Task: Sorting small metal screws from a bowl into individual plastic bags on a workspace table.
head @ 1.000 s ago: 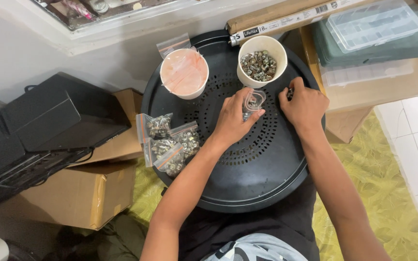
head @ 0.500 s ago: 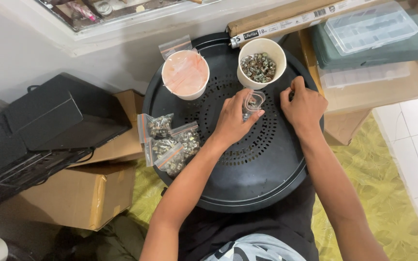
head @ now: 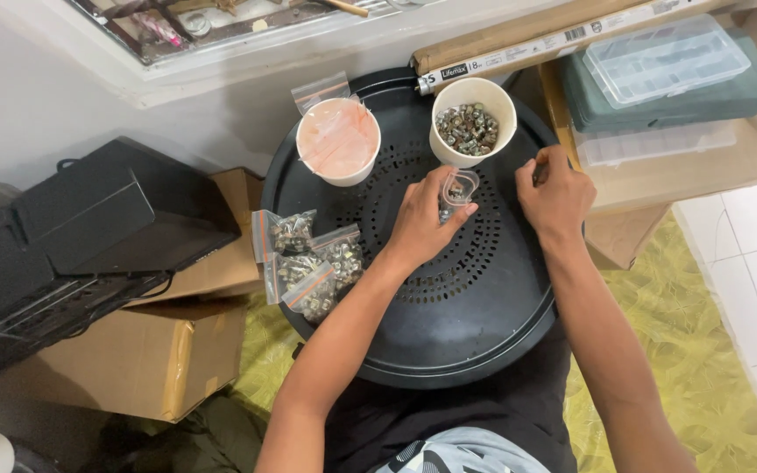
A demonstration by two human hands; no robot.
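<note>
Between the left hand's (head: 422,219) fingers (head: 459,210) sits a small clear bag (head: 457,188).

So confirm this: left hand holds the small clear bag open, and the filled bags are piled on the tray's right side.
Wrong side. The head view shows the filled bags piled on the left of the tray. The left hand does hold the small clear bag open.

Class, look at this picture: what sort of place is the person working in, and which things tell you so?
Probably a home floor used as a makeshift packing spot: a round black tray as worktop, cardboard boxes, and a cup of small metal parts beside filled zip bags.
</note>
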